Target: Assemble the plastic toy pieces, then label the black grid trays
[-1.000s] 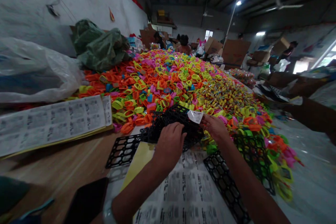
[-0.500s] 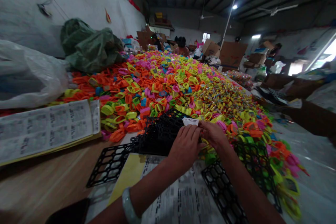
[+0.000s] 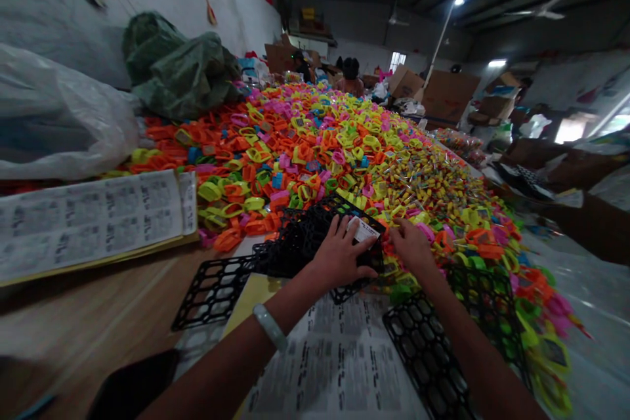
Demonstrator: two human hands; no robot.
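My left hand point(image 3: 342, 254) lies over a black plastic lattice panel point(image 3: 337, 296), its fingers spread. Its fingertips touch a small white printed label point(image 3: 365, 230), which rests against the dark lattice. Just right of that panel is my right hand point(image 3: 412, 246), fingers curled together; whatever they pinch, if anything, is hidden. Behind my left hand, more black lattice pieces point(image 3: 295, 243) are piled up. Below both forearms lies a sheet of printed labels point(image 3: 339, 367) on yellow backing.
A large heap of bright plastic watch-like toys point(image 3: 305, 164) spreads beyond my hands. More label sheets point(image 3: 93, 223) lie at left, near a clear plastic bag point(image 3: 63, 118) and a green sack point(image 3: 184, 69). Black lattice panels point(image 3: 428, 354) lie at right. Another person point(image 3: 350, 79) is far back.
The label, earlier held up between both hands, now lies against the black lattice. My left fingers have spread out, and my right hand has drawn away to the right.
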